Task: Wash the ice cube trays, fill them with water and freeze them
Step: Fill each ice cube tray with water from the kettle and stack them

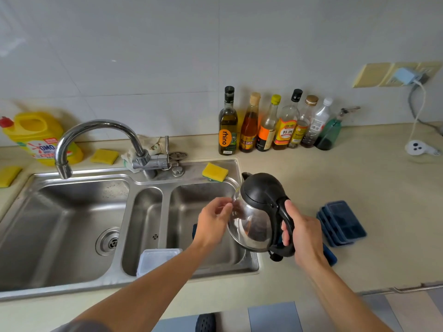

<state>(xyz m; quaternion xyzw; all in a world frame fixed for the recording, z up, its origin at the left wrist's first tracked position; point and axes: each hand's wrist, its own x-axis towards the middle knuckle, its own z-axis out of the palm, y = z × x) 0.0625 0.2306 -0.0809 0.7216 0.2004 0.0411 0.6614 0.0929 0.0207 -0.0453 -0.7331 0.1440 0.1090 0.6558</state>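
Note:
My right hand grips the black handle of a glass kettle with a black lid, held over the right edge of the sink. My left hand touches the kettle's glass side near the spout, fingers loosely bent. A stack of dark blue ice cube trays lies on the counter to the right of the kettle. Another dark blue tray lies under the kettle, mostly hidden by it and my hands. A clear plastic lid or box leans in the narrow middle basin.
A steel tap arches over the left basin. A yellow sponge sits on the sink rim, with more sponges and a yellow detergent jug at the left. Several bottles line the wall. A kettle base lies far right.

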